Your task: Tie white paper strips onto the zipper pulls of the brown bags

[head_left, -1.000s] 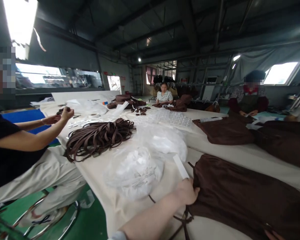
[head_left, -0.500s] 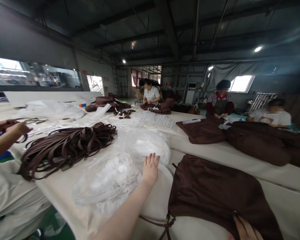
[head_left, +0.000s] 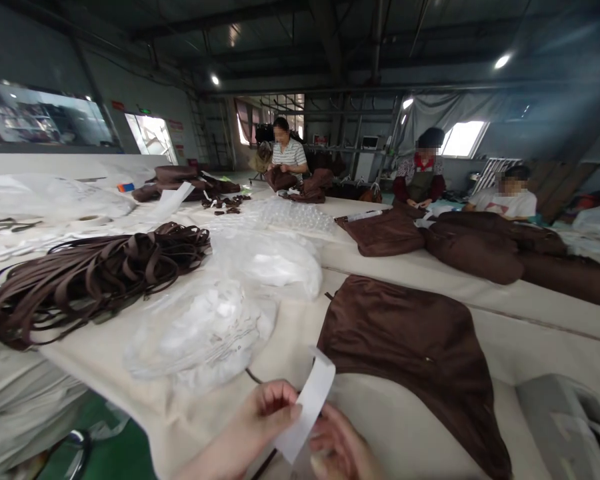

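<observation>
Head view: left hand (head_left: 261, 421) pinches a white strip (head_left: 313, 395); right hand (head_left: 344, 445) at its edge, whether clamped I cannot tell.

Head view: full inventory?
strip: 1, white, in hands
fabric piece: 1, brown, right of centre
strap bundle: 1, brown, table left
plastic bags: 3+, clear, left to centre
bubble wrap: uncounted, clear, centre
fabric items: several, brown, far side
block: 1, orange-blue, far left
device: 1, grey, right edge
workers: 3, mixed clothing, across table
trousers: 1, pale, lower left
table: 1, cream, underneath
left hand: 1, bare, pinching strip
right hand: 1, bare, at strip
</observation>
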`<state>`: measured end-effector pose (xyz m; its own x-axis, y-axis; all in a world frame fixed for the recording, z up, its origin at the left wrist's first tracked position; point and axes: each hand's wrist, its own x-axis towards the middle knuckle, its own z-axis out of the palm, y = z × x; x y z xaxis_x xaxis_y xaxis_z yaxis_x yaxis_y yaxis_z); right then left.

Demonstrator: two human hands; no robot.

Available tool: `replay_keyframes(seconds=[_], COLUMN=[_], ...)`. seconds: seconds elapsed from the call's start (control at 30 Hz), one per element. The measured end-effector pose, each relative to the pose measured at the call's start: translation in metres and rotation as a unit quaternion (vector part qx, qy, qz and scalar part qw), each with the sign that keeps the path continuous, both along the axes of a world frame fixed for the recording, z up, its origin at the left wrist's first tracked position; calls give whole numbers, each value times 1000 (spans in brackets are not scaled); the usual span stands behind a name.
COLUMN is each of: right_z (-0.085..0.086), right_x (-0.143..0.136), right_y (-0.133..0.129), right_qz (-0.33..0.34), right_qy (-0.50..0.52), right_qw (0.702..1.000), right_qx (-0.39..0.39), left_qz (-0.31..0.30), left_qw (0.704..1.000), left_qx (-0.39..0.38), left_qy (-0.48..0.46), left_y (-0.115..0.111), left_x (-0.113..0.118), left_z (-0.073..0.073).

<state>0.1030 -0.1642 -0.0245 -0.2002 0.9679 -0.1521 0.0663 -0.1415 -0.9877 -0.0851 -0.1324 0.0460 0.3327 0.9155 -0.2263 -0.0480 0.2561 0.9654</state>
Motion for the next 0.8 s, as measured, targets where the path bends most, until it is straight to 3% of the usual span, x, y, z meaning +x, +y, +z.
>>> replay_keyframes(seconds=[0.1,0.17,0.23,0.33,0.5,0.57,0.67,0.8], right_z=[25,39,47,48,39,40,47,48], right_x=[-12,-7,-3,-11,-28,-24,-9,4], right_y=[-4,-6,-9,-14,-17,-15,-11,-9], right_qz=[-31,-34,-2,96,155,137,60,-20], right_qy=[-27,-69,-89,-87,-107,-113,-121,-159], right_qw=[999,996,994,991,982,984,991,986], right_qx=[3,-39,-69,-41,12,19,15,43], left_qz=[-82,-92,-68,-27,52,71,92,81], left_qw=[996,994,995,993,996,992,978,959], left_qx=[-25,7,59,113,73,87,128,154], left_qy=[30,50,45,15,25,61,139,223], left_y=[-29,-36,-35,-27,-18,-12,0,11], left_x=[4,5,6,13,22,14,-9,-35], left_z=[-14,-15,-11,-6,-9,-11,-14,-16])
